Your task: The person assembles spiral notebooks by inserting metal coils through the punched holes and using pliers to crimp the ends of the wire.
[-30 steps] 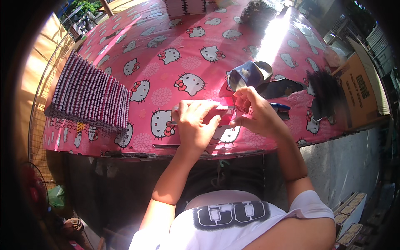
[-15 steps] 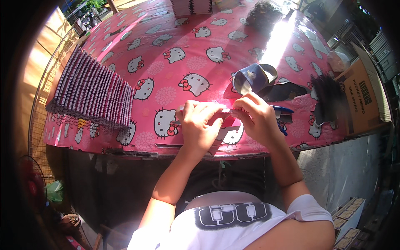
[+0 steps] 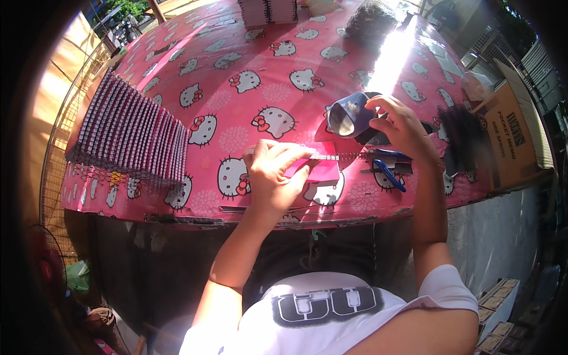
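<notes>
A small pink notepad (image 3: 322, 170) lies near the table's front edge, held by my left hand (image 3: 273, 168) with fingers on top and thumb at its near side. Along its upper edge runs a spiral wire (image 3: 353, 157), whose loose end sticks out to the right. Farther right and back, my right hand (image 3: 402, 125) has its curled fingers and thumb at the right side of a tilted blue cup (image 3: 350, 115), its mouth toward the lower left. The cup's far side is hidden. Blue-handled pliers or cutters (image 3: 389, 175) rest below my right wrist.
Stacked spiral notepads (image 3: 130, 130) stand at the left. More notebooks (image 3: 267, 12) are at the far edge. Black wire coils (image 3: 464, 139) sit beside an open cardboard box (image 3: 513, 133) on the right. The pink patterned table cover (image 3: 236, 139) is torn at places.
My right hand has left the notepad and moved right and away from me to the cup, which has turned. The wire's loose end now shows. My left hand stays on the notepad.
</notes>
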A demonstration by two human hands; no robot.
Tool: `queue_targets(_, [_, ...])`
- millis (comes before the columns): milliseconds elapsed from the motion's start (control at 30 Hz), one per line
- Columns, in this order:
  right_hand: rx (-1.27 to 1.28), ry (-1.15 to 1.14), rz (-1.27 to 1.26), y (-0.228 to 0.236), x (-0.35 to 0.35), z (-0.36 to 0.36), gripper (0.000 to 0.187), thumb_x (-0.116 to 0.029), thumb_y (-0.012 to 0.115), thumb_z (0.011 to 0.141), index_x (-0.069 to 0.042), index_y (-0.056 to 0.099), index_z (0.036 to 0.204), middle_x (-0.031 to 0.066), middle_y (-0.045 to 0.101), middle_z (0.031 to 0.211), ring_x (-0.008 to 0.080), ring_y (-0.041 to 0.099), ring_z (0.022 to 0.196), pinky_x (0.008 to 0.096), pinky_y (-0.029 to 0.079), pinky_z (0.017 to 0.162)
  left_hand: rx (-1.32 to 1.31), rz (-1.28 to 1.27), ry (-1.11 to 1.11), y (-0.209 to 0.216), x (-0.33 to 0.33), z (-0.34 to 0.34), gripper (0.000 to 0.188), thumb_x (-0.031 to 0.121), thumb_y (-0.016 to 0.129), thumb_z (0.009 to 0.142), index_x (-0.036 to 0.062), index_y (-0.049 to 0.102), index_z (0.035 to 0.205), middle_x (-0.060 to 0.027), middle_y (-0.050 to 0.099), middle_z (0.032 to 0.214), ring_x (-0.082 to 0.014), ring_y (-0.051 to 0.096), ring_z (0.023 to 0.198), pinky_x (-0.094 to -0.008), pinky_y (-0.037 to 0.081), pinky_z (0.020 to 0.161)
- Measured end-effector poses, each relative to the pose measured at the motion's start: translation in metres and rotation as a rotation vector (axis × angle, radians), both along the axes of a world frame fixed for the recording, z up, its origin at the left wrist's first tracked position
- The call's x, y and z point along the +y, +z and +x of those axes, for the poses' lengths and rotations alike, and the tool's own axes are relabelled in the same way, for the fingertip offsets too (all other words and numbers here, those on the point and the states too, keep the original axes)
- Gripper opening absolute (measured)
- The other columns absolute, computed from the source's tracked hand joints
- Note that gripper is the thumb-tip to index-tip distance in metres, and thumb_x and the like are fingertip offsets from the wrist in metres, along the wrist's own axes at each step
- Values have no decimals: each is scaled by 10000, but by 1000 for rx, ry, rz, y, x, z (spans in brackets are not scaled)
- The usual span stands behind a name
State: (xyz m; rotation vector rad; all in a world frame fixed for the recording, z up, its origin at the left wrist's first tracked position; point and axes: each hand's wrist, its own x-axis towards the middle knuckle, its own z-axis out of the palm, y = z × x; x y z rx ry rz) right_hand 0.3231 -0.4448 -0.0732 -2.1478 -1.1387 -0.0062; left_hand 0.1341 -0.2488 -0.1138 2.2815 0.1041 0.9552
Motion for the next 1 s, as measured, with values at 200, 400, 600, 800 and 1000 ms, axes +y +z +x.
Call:
queue_targets(200, [-305,-87,-229,-58,-12,72,404,-134,758,701,-63,634,1079,150,658,978,278,617,1001,404,498,833,35,69,-57,-8,4,16,336,164,823,611,126,706,924,12,677,880,-181,589,866,-357,356,874])
queue_targets(400, [-58,230,207,-59,-10,31,357,-92,739,699,-20,623,1029,73,650,920,177,630,771,324,514,686,23,23,-96,-13,7,16,341,136,827,573,97,691,884,-18,663,852,-209,603,875,-369,378,875])
queue_targets(600, [434,196,405,-53,-5,-5,350,-77,776,671,1,633,981,77,684,840,116,623,764,306,519,708,44,3,-93,-9,9,13,366,154,854,586,85,700,911,-28,674,844,-193,613,859,-358,386,875])
queue_targets(800, [429,107,94,-30,4,-9,517,-73,790,686,-17,581,1155,59,675,986,140,635,887,295,518,816,14,-4,-46,-3,13,18,446,155,872,577,82,683,974,-63,627,1015,-247,611,867,-376,458,862])
queue_targets(1000, [601,245,322,-25,18,-12,526,-26,764,694,-1,553,1176,85,656,971,111,623,894,304,541,774,64,-306,-63,-19,32,6,423,-82,783,642,54,662,1024,-63,601,1103,-171,607,1013,-307,519,901])
